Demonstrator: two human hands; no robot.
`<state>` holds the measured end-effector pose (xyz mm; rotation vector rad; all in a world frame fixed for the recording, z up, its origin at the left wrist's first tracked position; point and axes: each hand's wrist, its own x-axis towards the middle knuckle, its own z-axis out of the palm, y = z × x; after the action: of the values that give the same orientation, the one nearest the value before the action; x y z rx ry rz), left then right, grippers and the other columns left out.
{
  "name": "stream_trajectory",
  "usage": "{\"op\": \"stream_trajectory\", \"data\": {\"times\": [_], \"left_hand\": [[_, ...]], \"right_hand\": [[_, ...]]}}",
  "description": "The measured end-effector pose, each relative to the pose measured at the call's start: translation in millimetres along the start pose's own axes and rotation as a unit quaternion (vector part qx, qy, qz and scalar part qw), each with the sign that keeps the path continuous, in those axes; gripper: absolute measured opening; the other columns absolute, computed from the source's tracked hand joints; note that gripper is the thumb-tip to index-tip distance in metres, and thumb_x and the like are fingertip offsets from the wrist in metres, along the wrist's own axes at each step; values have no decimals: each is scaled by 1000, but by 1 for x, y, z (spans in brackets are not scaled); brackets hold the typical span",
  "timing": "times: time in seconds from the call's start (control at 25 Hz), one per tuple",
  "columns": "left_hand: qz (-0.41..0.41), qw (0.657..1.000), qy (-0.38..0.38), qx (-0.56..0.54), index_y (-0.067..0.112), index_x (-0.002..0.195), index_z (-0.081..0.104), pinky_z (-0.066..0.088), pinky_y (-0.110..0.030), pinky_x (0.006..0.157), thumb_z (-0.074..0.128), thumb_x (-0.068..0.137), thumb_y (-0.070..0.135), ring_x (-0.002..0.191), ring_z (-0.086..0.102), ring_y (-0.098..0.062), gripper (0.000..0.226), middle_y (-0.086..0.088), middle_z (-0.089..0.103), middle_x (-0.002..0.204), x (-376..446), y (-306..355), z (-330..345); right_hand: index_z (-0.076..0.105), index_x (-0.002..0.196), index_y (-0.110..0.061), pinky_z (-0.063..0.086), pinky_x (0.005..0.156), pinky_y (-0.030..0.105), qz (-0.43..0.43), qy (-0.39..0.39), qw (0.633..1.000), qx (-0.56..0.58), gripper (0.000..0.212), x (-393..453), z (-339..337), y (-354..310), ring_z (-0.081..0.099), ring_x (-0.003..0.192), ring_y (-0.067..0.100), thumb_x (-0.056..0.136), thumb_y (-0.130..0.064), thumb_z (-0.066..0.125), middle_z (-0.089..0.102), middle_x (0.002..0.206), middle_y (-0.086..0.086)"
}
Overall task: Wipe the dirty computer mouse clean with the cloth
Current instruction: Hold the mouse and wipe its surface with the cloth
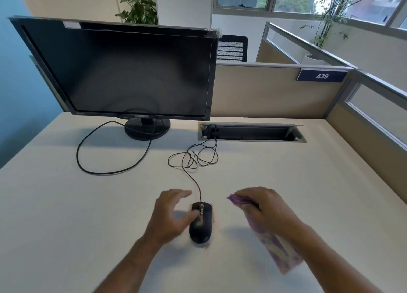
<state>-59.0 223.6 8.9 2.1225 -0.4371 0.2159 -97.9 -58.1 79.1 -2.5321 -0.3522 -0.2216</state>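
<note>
A black wired mouse [201,225] lies on the white desk [66,204], with brownish grime along its scroll wheel and crumbs around its edges. My left hand [169,213] is at the mouse's left side, fingers spread, thumb touching its flank. My right hand [262,207] hovers to the right of the mouse and grips a purple and white cloth [277,246], which hangs down under my wrist. The cloth is apart from the mouse.
The mouse cable [193,160] coils toward an open cable tray [251,132] in the desk. A black monitor [123,70] on a round stand sits at the back left, with its own cable [88,160] looped on the desk. Beige partitions [275,94] border the back and right.
</note>
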Motion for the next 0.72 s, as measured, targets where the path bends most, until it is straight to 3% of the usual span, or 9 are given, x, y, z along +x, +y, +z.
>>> {"op": "stream_trajectory", "data": {"times": [0.08, 0.2, 0.36, 0.52, 0.72], "left_hand": [[18, 992, -63, 105, 29, 130, 62, 35, -43, 108, 67, 69, 72, 126, 47, -12, 75, 15, 55, 130, -13, -26, 4], [43, 981, -96, 164, 30, 141, 52, 20, -36, 113, 58, 69, 85, 137, 37, -17, 91, 12, 48, 142, -20, -40, 13], [29, 977, -114, 177, 33, 144, 49, 16, -42, 117, 51, 69, 89, 143, 27, -18, 93, 10, 43, 150, -17, -38, 17], [30, 976, -119, 182, 38, 142, 50, 17, -43, 118, 47, 70, 92, 144, 24, -16, 90, 12, 42, 150, -18, -42, 17], [34, 983, -93, 157, 40, 137, 56, 22, -45, 116, 54, 67, 90, 140, 33, -18, 86, 14, 48, 143, -18, -47, 21]], "right_hand": [[74, 109, -22, 54, 73, 27, -58, 3, 997, -53, 21, 1, 18, 4, 68, 86, 17, 94, -30, 62, 74, 98, -4], [75, 108, -18, 57, 64, 34, -101, 32, 993, -44, 17, 3, 50, 3, 67, 77, 25, 94, -24, 66, 71, 92, 3], [73, 111, -23, 54, 64, 32, -138, 38, 990, -16, 18, 1, 80, -2, 64, 78, 21, 95, -23, 66, 71, 94, 1], [71, 112, -21, 50, 62, 28, -213, -7, 977, -33, 28, -3, 92, -8, 61, 76, 22, 87, -10, 70, 68, 97, 2], [76, 107, -20, 54, 57, 30, -132, 31, 991, -13, 23, 7, 87, -8, 64, 72, 25, 87, -9, 71, 70, 91, 3]]}}
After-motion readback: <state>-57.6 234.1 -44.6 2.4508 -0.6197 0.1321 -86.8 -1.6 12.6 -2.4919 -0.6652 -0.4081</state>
